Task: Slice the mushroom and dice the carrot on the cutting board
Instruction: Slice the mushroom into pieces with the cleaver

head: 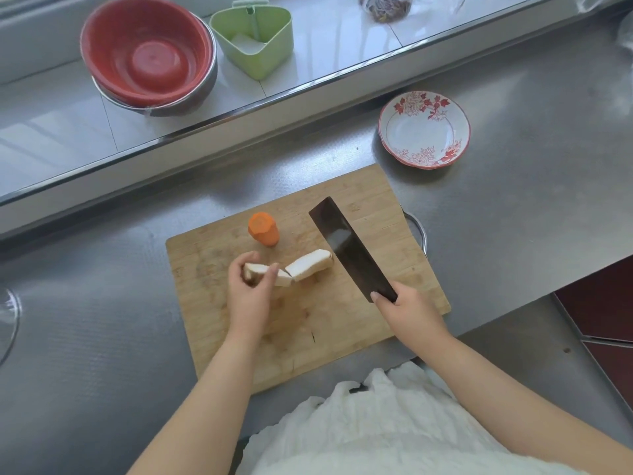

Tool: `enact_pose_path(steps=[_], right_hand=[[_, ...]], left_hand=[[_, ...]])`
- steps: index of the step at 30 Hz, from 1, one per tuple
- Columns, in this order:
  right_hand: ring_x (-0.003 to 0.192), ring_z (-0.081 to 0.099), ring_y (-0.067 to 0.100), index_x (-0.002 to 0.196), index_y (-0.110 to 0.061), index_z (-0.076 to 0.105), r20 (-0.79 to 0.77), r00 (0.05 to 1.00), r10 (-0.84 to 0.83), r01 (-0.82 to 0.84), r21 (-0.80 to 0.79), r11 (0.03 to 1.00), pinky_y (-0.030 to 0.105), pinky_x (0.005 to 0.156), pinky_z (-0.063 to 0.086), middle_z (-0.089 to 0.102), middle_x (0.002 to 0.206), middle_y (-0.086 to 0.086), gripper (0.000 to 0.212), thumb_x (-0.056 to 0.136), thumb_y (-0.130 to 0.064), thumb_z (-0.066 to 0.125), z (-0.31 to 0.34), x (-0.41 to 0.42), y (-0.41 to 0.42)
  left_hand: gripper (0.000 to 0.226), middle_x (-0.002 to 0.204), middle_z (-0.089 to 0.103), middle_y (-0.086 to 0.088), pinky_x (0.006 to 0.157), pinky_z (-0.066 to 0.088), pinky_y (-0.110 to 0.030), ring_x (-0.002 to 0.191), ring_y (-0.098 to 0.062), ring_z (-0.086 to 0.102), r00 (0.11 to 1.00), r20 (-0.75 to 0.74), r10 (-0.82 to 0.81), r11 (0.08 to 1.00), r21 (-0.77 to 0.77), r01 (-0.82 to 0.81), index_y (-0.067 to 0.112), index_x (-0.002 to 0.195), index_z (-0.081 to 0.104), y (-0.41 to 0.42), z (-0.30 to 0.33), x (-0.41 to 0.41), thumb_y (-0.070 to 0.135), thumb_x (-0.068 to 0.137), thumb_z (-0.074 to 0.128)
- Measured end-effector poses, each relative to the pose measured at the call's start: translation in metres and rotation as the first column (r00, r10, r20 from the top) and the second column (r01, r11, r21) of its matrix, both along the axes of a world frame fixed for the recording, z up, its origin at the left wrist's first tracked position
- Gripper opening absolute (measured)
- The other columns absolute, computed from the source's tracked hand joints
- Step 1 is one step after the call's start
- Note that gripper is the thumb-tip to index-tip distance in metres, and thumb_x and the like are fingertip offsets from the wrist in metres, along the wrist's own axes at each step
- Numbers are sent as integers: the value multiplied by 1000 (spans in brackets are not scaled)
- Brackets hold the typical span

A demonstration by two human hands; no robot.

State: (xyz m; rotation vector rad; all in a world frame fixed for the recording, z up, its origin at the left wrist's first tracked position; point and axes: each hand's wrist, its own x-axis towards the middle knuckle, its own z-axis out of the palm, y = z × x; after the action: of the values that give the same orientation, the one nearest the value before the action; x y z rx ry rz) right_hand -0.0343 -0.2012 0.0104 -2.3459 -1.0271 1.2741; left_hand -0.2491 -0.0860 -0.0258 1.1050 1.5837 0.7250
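A wooden cutting board [359, 200] lies on the steel counter. A short orange carrot stub [263, 229] stands upright on its far left part. The mushroom is cut in two pale pieces: my left hand [248, 293] pinches the left piece [263, 270] between thumb and fingers, and the right piece [310, 265] lies on the board just beside it. My right hand [407, 311] grips the handle of a dark cleaver [349, 246], whose blade slants up and away to the right of the mushroom, its edge near the right piece.
A red-flowered white bowl [424, 130] sits on the counter beyond the board's right corner. On the raised ledge behind stand a red colander in a steel bowl [147, 56] and a green plastic container [255, 36]. The counter edge drops off at the right.
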Motion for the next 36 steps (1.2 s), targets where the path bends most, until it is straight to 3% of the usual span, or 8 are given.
enact_pose_path(steps=[11, 16, 19, 22, 24, 29, 34, 36], right_hand=[[53, 47, 14, 84, -22, 59, 29, 998, 59, -59, -25, 998, 29, 50, 33, 47, 53, -5, 24, 96, -39, 48, -2, 7, 9], [53, 47, 12, 77, -27, 53, 49, 995, 86, -84, -36, 996, 26, 48, 32, 47, 54, -5, 24, 97, -38, 47, -1, 11, 9], [51, 45, 10, 85, -29, 57, 47, 996, 74, -72, -35, 997, 24, 47, 29, 46, 53, -7, 19, 97, -38, 46, -1, 15, 7], [53, 45, 9, 77, -32, 52, 66, 995, 70, -67, -46, 997, 24, 48, 29, 47, 54, -8, 21, 97, -38, 47, -1, 18, 6], [52, 45, 10, 71, -33, 48, 64, 996, 61, -59, -43, 997, 25, 48, 30, 46, 53, -8, 26, 97, -37, 47, -2, 19, 4], [53, 47, 12, 72, -32, 51, 35, 999, 17, -16, -27, 1000, 26, 49, 33, 48, 54, -6, 25, 97, -38, 48, -7, 23, -1], [60, 54, 16, 88, -24, 61, 31, 1000, -2, 4, -61, 998, 28, 54, 38, 57, 62, -2, 22, 96, -39, 48, -9, 28, -2], [63, 57, 18, 89, -23, 61, 27, 1000, -3, 5, -72, 997, 30, 56, 41, 60, 66, 0, 23, 96, -40, 48, -10, 29, 0]], left_hand=[[70, 140, 44, -11, 96, 39, -46, 124, -34, 44, 735, -634, -241, 954, -292, 61, 10, 139, 36, 64, -23, -12, 62, 92, 43], [55, 141, 38, -10, 104, 34, -48, 128, -32, 33, 705, -709, -28, 979, 122, 162, 10, 136, 42, 40, -23, -3, 45, 94, 51], [45, 129, 53, -8, 108, 35, -47, 122, -25, 42, 695, -668, -265, 740, 321, 591, 11, 126, 56, 9, -28, 11, 40, 91, 59], [67, 141, 45, -4, 111, 31, -40, 131, -24, 39, 434, -733, -524, 563, 84, 822, 14, 139, 46, -9, -43, 30, 45, 83, 68], [65, 147, 38, -6, 109, 33, -41, 134, -28, 36, 379, -736, -561, 564, -5, 826, 16, 142, 40, -9, -52, 37, 28, 85, 69], [48, 135, 49, -1, 96, 42, -34, 121, -23, 49, 535, -638, -553, 679, 27, 733, 20, 138, 46, 11, -38, 44, 22, 92, 59], [37, 118, 59, 9, 77, 50, -22, 97, -7, 58, 742, -164, -650, 752, -273, 599, 28, 125, 54, 9, -21, 45, 34, 90, 63], [35, 117, 54, 7, 82, 43, -22, 102, -10, 55, 741, -265, -617, 786, -239, 570, 24, 124, 56, 0, -26, 43, 33, 91, 62]])
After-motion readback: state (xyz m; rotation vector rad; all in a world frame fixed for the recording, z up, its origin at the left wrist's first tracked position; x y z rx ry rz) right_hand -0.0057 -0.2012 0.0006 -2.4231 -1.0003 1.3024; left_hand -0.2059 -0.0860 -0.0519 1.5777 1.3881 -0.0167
